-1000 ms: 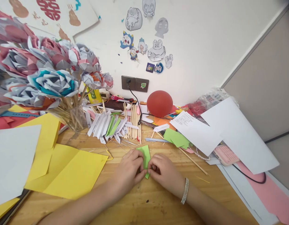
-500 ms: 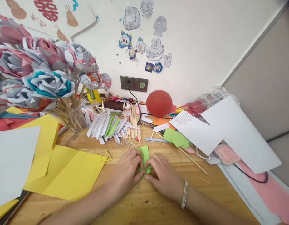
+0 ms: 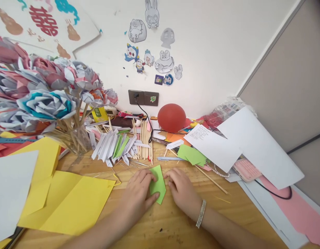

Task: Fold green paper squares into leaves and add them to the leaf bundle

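A small piece of green paper point(image 3: 158, 185), with its upper and lower ends folded to slanting points, lies at a tilt on the wooden table. My left hand point(image 3: 139, 188) grips its left side, fingertips along the upper part and thumb across the lower part. At the paper's right edge is my right hand point(image 3: 182, 188), its fingers bent and its index fingertip beside the edge. A small gap shows between that index finger and the thumb, with nothing visible in it. Whether the fingertip touches the paper I cannot tell.
Folded white and green paper strips point(image 3: 115, 147) lie behind my hands, beside wooden sticks point(image 3: 144, 136). More green paper point(image 3: 192, 154) and a red balloon point(image 3: 171, 117) are farther back. Yellow paper point(image 3: 79, 200) and paper flowers point(image 3: 48, 103) stand left; white sheets point(image 3: 263, 148) lie right.
Both hands were pinching the green paper's lower part. My right hand has moved off it to the right edge, and the paper now shows a slanted lower end. The view has shifted slightly.
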`<action>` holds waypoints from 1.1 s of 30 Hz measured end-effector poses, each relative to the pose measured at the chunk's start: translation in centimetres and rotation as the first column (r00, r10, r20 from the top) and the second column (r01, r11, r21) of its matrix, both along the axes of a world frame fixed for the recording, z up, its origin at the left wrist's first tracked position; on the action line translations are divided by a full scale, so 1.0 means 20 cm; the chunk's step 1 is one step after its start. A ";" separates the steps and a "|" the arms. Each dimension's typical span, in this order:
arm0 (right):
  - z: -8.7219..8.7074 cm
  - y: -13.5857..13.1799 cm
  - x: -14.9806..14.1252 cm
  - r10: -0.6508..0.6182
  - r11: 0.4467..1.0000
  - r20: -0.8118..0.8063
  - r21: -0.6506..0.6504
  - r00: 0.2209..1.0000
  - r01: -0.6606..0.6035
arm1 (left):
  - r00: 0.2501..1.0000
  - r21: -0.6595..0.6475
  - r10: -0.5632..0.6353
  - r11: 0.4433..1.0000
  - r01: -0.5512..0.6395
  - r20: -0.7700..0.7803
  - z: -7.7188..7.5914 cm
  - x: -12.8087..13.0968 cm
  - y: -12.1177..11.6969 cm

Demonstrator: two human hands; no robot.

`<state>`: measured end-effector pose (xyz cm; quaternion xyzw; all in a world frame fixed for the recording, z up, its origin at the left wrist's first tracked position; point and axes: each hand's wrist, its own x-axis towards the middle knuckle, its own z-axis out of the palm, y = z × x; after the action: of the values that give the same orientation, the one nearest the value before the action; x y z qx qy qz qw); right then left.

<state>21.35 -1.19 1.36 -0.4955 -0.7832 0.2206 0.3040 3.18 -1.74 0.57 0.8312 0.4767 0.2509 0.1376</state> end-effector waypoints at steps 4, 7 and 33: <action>0.01 -0.03 -0.01 0.029 1.000 0.019 -0.004 0.999 -0.029 | 1.000 0.014 0.001 1.000 -0.001 -0.005 -0.01 -0.01 0.00; 0.02 -0.05 -0.03 0.075 0.997 0.130 -0.034 0.989 -0.071 | 0.999 0.055 0.037 0.998 -0.035 -0.023 0.00 -0.03 0.01; 0.03 -0.01 0.02 0.196 0.812 0.482 0.409 0.854 -0.417 | 0.940 0.460 -0.249 0.823 0.332 -0.233 0.10 -0.05 0.00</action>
<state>21.81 -1.45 1.87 -0.2986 -0.9303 -0.0533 0.2061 2.25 -1.67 2.57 0.9191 0.2737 0.2713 -0.0815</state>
